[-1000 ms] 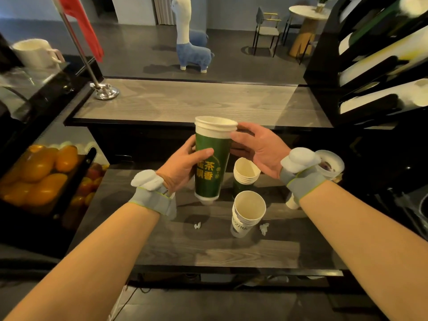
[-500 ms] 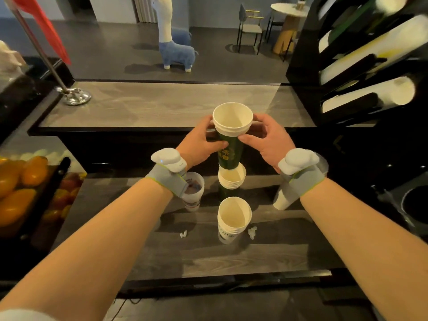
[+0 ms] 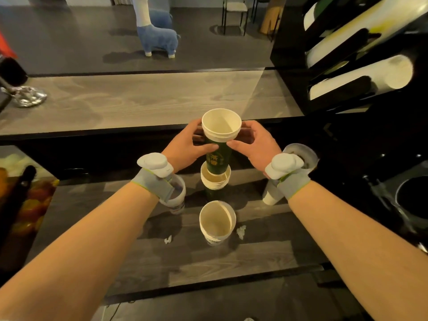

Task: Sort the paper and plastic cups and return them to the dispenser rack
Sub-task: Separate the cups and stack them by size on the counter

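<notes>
Both hands hold a tall green paper cup stack [image 3: 218, 156] with a white rim, upright. My left hand [image 3: 188, 147] grips its left side and my right hand [image 3: 256, 144] its right side. The bottom of the held stack sits inside the mouth of a second green cup stack [image 3: 215, 183] that stands on the lower counter. Nearer to me stands a shorter white paper cup stack [image 3: 216, 222]. A clear plastic cup [image 3: 177, 196] shows under my left wrist, another plastic cup [image 3: 305, 154] behind my right wrist. The black dispenser rack [image 3: 347, 66] with long cup sleeves is at upper right.
The lower wooden counter [image 3: 208, 258] carries small paper scraps [image 3: 240, 231]. A higher counter [image 3: 139, 100] runs behind it with a silver flag base [image 3: 25, 98] at left. Fruit [image 3: 25, 212] lies in a bin at left. A round black opening [image 3: 414, 198] is at right.
The green stack has been turned upright and lowered into the stack on the counter. The view has tilted down and right, and both hands have stayed on the cup.
</notes>
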Action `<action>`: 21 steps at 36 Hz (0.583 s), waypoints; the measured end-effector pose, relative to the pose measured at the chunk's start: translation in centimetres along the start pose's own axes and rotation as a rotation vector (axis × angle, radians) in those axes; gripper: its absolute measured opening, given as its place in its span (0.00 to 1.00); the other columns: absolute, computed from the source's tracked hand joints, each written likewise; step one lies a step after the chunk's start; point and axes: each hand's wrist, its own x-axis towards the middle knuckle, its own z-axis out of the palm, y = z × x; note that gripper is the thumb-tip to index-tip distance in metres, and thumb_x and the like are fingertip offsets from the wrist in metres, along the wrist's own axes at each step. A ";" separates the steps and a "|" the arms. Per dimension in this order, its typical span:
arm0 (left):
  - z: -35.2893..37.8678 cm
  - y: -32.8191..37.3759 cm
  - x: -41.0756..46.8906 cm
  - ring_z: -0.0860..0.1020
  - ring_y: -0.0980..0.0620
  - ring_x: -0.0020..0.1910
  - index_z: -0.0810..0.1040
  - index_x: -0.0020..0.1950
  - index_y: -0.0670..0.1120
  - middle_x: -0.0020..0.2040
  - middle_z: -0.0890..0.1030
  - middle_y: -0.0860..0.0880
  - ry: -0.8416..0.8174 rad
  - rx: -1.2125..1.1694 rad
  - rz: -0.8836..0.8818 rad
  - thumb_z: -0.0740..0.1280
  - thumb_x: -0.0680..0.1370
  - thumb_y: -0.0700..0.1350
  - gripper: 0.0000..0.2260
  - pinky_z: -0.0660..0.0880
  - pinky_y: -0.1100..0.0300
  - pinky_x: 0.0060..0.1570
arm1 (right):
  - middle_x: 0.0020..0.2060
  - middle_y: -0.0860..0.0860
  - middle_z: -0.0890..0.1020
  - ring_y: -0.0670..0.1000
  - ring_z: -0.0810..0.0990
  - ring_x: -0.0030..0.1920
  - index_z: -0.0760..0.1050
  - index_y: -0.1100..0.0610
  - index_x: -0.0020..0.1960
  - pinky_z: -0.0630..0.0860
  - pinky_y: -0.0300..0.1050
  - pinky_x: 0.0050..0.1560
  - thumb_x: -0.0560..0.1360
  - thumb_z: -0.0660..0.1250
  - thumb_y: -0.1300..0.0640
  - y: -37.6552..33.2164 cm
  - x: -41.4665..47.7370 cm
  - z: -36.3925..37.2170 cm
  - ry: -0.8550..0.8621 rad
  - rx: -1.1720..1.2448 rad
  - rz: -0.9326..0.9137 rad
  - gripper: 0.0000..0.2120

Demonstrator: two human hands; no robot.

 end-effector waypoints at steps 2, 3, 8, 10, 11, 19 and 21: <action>-0.1 -0.2 0.2 0.74 0.51 0.65 0.62 0.77 0.53 0.70 0.73 0.50 -0.012 -0.007 -0.010 0.74 0.75 0.50 0.34 0.74 0.53 0.63 | 0.57 0.40 0.75 0.40 0.73 0.57 0.69 0.51 0.68 0.67 0.24 0.41 0.74 0.74 0.52 0.1 0.2 0.2 -0.010 -0.003 0.008 0.26; 0.0 -0.4 0.1 0.74 0.51 0.65 0.62 0.76 0.53 0.69 0.74 0.50 -0.024 -0.003 -0.017 0.74 0.75 0.50 0.34 0.75 0.52 0.63 | 0.56 0.40 0.75 0.40 0.74 0.56 0.69 0.51 0.67 0.67 0.24 0.40 0.73 0.74 0.52 0.3 0.3 0.3 -0.018 -0.010 0.013 0.25; 1.0 -2.1 -0.4 0.74 0.51 0.66 0.62 0.76 0.52 0.68 0.74 0.51 -0.090 0.055 -0.070 0.76 0.73 0.49 0.35 0.74 0.51 0.66 | 0.58 0.45 0.78 0.42 0.76 0.56 0.70 0.53 0.66 0.68 0.26 0.43 0.72 0.76 0.55 2.0 0.0 1.2 -0.083 -0.049 0.052 0.25; 1.5 -2.8 -0.7 0.73 0.51 0.68 0.61 0.76 0.52 0.69 0.74 0.51 -0.131 0.080 -0.091 0.76 0.72 0.50 0.37 0.72 0.49 0.68 | 0.59 0.47 0.78 0.44 0.76 0.56 0.71 0.54 0.66 0.69 0.28 0.45 0.72 0.76 0.55 2.9 -0.3 1.7 -0.125 -0.081 0.078 0.26; 1.8 -3.1 -0.9 0.72 0.51 0.69 0.59 0.77 0.52 0.70 0.73 0.51 -0.155 0.077 -0.109 0.76 0.72 0.51 0.39 0.71 0.49 0.69 | 0.60 0.48 0.78 0.45 0.76 0.57 0.71 0.54 0.66 0.70 0.30 0.47 0.72 0.76 0.55 3.3 -0.5 1.9 -0.148 -0.119 0.089 0.26; 3.7 -5.3 -1.7 0.71 0.48 0.71 0.58 0.79 0.51 0.75 0.69 0.49 -0.224 0.298 -0.159 0.72 0.76 0.52 0.36 0.69 0.51 0.70 | 0.67 0.53 0.75 0.53 0.75 0.64 0.68 0.56 0.72 0.71 0.41 0.54 0.74 0.73 0.53 5.2 -1.8 4.3 -0.300 -0.356 0.138 0.29; 4.2 -5.6 -2.0 0.71 0.47 0.71 0.57 0.80 0.51 0.74 0.69 0.49 -0.225 0.292 -0.170 0.71 0.77 0.52 0.35 0.69 0.51 0.70 | 0.69 0.54 0.73 0.54 0.75 0.65 0.66 0.57 0.73 0.71 0.42 0.55 0.76 0.71 0.54 5.5 -2.0 4.5 -0.321 -0.368 0.155 0.29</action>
